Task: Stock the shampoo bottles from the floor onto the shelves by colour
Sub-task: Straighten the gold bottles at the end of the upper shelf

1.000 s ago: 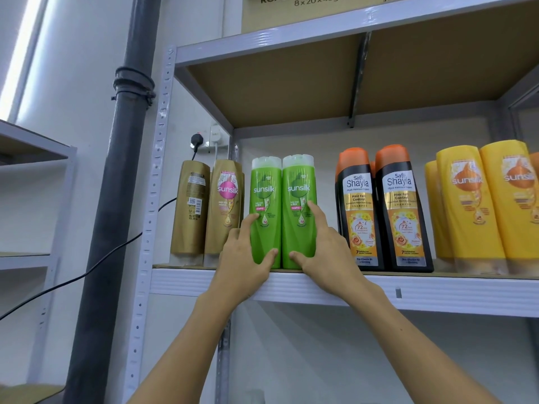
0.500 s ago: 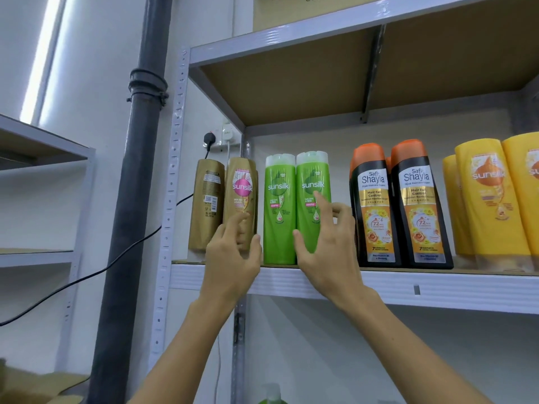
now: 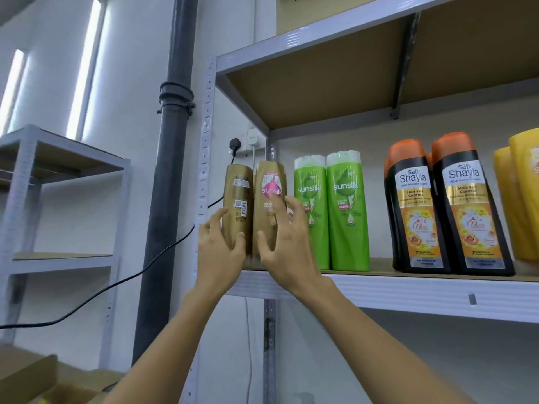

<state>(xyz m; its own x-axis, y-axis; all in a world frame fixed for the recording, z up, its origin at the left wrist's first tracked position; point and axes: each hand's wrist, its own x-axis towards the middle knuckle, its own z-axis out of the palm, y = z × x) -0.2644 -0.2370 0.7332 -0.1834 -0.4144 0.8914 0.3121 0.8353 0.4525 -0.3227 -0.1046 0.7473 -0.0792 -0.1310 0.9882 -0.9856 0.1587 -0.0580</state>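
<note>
Two gold shampoo bottles (image 3: 253, 205) stand side by side at the far left end of the shelf (image 3: 408, 290). The left one shows its back label and the right one shows its pink front label. The left hand (image 3: 218, 252) is at the left gold bottle, with its fingers spread and bent at its side and its thumb at the front; I cannot tell if it really holds the bottle. The right hand (image 3: 284, 246) is up at the right gold bottle, its fingers loose and stretched out, with one finger on the pink label. To the right of the gold ones stand two green bottles (image 3: 331, 214), straight and neat. Further right are black bottles with orange caps (image 3: 446, 205), and then yellow bottles (image 3: 522, 196) at the right edge. So each colour sits in its own group, and much of the job looks done. The left gold bottle may need turning to face the front. The floor is hardly in view, so I cannot tell if any bottles are left down there. A grey pipe (image 3: 169, 182) runs up the wall on the left.
</note>
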